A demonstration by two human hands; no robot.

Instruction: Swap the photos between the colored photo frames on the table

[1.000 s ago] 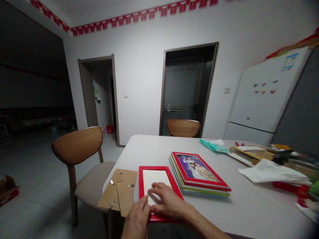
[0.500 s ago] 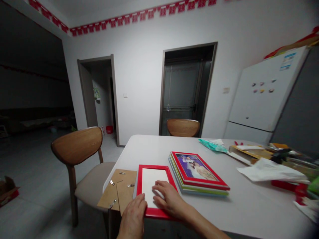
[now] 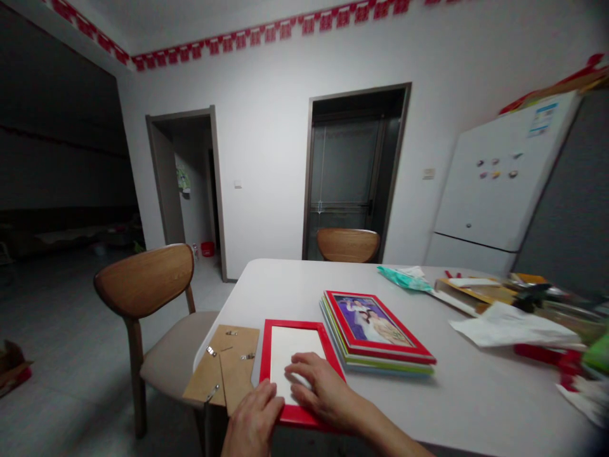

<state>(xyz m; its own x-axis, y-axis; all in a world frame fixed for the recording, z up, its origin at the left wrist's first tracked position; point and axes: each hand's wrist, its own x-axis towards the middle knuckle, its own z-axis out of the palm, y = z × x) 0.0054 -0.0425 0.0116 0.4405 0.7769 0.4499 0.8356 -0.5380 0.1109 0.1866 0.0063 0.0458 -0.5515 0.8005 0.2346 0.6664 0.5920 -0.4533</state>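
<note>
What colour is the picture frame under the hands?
The picture frame is red, best seen in the head view.

On the tabletop (image 3: 280, 285), at its near edge, lies a frame (image 3: 295, 324), with a sheet (image 3: 291, 346) inside it. Just left of the frame are two boards (image 3: 236, 377), the right one overlapping the left. Just right of it sits a stack (image 3: 377, 325), reaching farther back. Beyond the stack, to the right, lies a packet (image 3: 405, 280); paper (image 3: 514, 327) lies farther right and nearer. One chair (image 3: 147, 279) stands left of the tabletop, another at the far edge. A fridge (image 3: 495, 190) stands far right.
</note>
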